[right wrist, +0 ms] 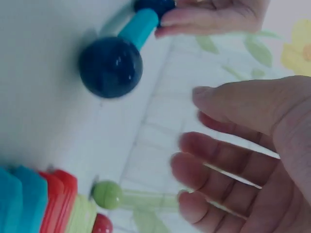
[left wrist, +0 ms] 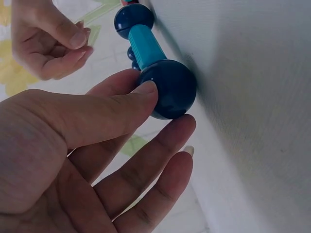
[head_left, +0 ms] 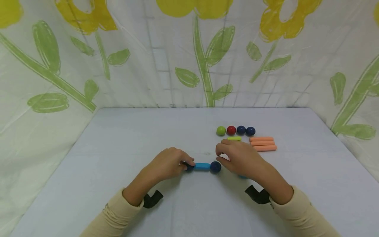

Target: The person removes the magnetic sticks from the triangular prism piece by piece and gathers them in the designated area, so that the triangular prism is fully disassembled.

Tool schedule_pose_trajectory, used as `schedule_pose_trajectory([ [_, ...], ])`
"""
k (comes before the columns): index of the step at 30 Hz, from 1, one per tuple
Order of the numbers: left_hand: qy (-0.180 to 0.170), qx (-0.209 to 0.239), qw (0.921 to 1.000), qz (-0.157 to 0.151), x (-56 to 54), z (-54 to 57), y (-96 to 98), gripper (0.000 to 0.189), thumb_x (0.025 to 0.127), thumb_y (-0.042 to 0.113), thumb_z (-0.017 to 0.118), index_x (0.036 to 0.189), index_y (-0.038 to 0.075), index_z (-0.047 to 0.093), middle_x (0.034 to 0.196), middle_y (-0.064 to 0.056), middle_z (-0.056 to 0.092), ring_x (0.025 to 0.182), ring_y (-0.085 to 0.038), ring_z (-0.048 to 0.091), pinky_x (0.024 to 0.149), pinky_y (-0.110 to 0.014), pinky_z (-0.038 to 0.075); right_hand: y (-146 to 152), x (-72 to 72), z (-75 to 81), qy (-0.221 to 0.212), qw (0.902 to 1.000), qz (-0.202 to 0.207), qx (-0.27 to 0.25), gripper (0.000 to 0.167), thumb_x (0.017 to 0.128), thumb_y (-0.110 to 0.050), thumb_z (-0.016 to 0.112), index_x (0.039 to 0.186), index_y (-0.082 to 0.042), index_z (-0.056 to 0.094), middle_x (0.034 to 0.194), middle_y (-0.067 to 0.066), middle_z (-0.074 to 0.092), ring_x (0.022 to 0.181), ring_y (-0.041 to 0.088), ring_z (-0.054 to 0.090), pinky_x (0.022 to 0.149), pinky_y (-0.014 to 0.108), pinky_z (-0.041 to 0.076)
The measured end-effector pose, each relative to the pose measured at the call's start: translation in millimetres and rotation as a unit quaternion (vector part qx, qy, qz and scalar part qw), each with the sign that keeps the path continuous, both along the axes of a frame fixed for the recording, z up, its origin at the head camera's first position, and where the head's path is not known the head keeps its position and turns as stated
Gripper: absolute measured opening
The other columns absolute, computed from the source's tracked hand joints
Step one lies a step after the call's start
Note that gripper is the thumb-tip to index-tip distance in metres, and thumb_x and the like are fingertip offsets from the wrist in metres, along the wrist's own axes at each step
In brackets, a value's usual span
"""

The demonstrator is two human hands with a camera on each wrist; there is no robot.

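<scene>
A bright blue rod (head_left: pixel 202 166) lies on the table with a dark blue ball at each end. My left hand (head_left: pixel 168 163) pinches the left ball (left wrist: pixel 172 92) between thumb and fingers, the lower fingers spread loosely below it. Just right of the other ball (head_left: pixel 215 167), my right hand (head_left: pixel 242 159) hovers with loosely bent fingers. The right wrist view shows a gap between those fingers and the ball, and nothing held.
Behind the right hand, a green ball (head_left: pixel 220 131), a red ball (head_left: pixel 231 130) and two dark blue balls (head_left: pixel 241 130) form a row. Nearer are a yellow-green rod (head_left: pixel 234 139) and several orange-red rods (head_left: pixel 263 143). Blue rods (right wrist: pixel 30 196) are partly hidden by the right hand. A flowered curtain (head_left: pixel 133 85) surrounds the table.
</scene>
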State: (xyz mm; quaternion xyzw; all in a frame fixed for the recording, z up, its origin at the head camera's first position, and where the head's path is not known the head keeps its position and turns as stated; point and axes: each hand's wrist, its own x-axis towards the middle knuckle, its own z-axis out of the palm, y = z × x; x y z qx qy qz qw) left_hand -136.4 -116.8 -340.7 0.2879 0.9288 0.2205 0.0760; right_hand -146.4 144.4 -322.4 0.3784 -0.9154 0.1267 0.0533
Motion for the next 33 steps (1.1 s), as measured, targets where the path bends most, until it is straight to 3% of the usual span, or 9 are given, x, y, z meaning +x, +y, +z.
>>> schedule_pose_trajectory([
  [2,-0.001,-0.002,1.0000,0.001,-0.3,0.0,0.0,0.028,0.085,-0.007,0.073,0.105,0.012,0.080,0.114,0.002,0.073,0.112,-0.021,0.066,0.080,-0.034,0.054,-4,0.8,-3.9,0.016,0.9998,0.009,-0.011,0.015,0.085,-0.015,0.081,0.091,-0.017,0.066,0.084,-0.005,0.058,0.061,0.006,0.049,0.052,0.021,0.042],
  [4,-0.001,-0.003,1.0000,0.003,-0.5,0.1,-0.1,0.028,0.085,-0.007,0.073,0.104,0.012,0.080,0.114,0.002,0.073,0.112,-0.022,0.066,0.079,-0.033,0.054,-8,1.6,-8.6,0.007,0.9998,0.021,0.000,0.015,0.086,-0.016,0.081,0.093,-0.017,0.068,0.085,-0.005,0.057,0.063,0.007,0.050,0.055,0.021,0.044],
  [11,0.002,0.003,1.0000,-0.001,0.0,1.1,0.3,0.028,0.086,-0.006,0.073,0.105,0.012,0.080,0.115,0.002,0.073,0.112,-0.023,0.065,0.082,-0.036,0.055,-15,3.4,-23.9,-0.089,0.9920,0.055,0.071,0.013,0.087,-0.013,0.079,0.095,-0.015,0.070,0.084,-0.003,0.056,0.066,0.008,0.051,0.060,0.024,0.046],
  [17,0.004,0.004,1.0000,-0.002,0.6,1.1,0.1,0.028,0.086,-0.007,0.073,0.105,0.012,0.080,0.115,0.001,0.073,0.112,-0.023,0.066,0.083,-0.036,0.055,-13,3.1,-25.2,-0.086,0.9923,0.058,0.067,0.011,0.086,-0.012,0.080,0.092,-0.015,0.072,0.081,-0.003,0.055,0.064,0.008,0.049,0.058,0.023,0.044],
  [22,-0.007,0.006,1.0000,0.003,0.6,2.2,0.8,0.027,0.086,-0.006,0.073,0.105,0.013,0.080,0.115,0.001,0.072,0.112,-0.022,0.065,0.079,-0.033,0.054,-8,-1.1,-24.7,-0.091,0.9917,0.060,0.068,0.013,0.085,-0.012,0.081,0.096,-0.015,0.075,0.086,-0.003,0.059,0.070,0.009,0.053,0.064,0.025,0.048],
  [27,-0.012,0.009,0.9999,0.006,0.7,2.7,0.8,0.027,0.087,-0.006,0.072,0.105,0.013,0.080,0.115,0.002,0.073,0.113,-0.022,0.065,0.080,-0.034,0.054,5,-12.7,-16.3,-0.108,0.9933,0.041,0.010,0.022,0.084,-0.004,0.080,0.103,-0.013,0.074,0.098,-0.003,0.060,0.084,0.011,0.059,0.076,0.031,0.054],
  [33,-0.010,0.014,0.9998,0.006,1.1,1.5,-0.2,0.027,0.086,-0.007,0.072,0.104,0.011,0.080,0.114,0.001,0.073,0.113,-0.022,0.066,0.084,-0.037,0.054,36,-35.1,-5.9,-0.094,0.9908,-0.007,-0.097,0.035,0.085,0.006,0.072,0.119,-0.001,0.065,0.116,0.011,0.058,0.090,0.021,0.060,0.075,0.033,0.056],
])
